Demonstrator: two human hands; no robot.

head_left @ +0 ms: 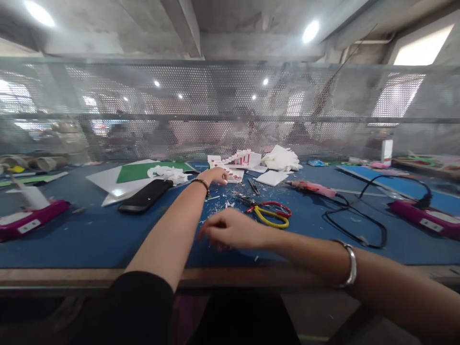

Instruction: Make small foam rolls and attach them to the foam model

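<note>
My left hand (217, 176) reaches forward to the small white pieces with red marks (234, 175) at the back of the blue table. Its fingers are bent inward, and whatever they may hold is hidden. Closer to me, my right hand (232, 231) hovers over scattered white scraps (215, 207). Its fingers are loosely bent and apart, somewhat blurred, with nothing visible in them. Just beyond it lie pliers with one red and one yellow handle (270, 214). Dark tweezers (253, 187) rest between the pliers and the white pieces.
A black phone (146, 196) lies left of my forearm, near crumpled white tissue (168, 174) and a green sheet (138, 171). To the right are a pink corded tool (314, 188), its black cable (383, 230) and a purple power strip (427, 218). A perforated metal screen (215, 105) stands behind.
</note>
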